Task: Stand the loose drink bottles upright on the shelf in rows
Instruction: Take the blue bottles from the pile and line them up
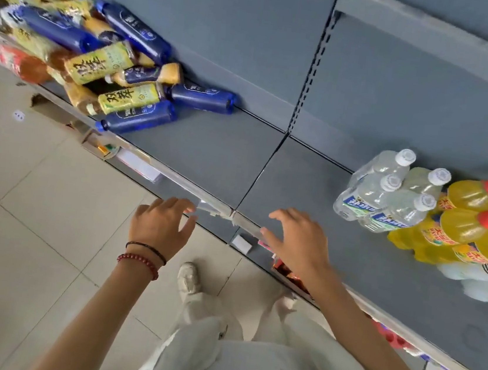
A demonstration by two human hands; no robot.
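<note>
A heap of loose bottles lies on its side at the left end of the grey shelf: dark blue bottles, yellow-labelled tea bottles and a red-labelled one. At the right, clear water bottles with white caps and yellow drink bottles with red caps stand upright in rows. My left hand hovers open at the shelf's front edge, a bead bracelet on its wrist. My right hand is open too, fingers spread over the shelf's front edge. Neither hand touches a bottle.
A clear price rail runs along the shelf's front lip. The grey back panel and a slotted upright rise behind. White packs sit at the far right. Below are a tiled floor and my shoe.
</note>
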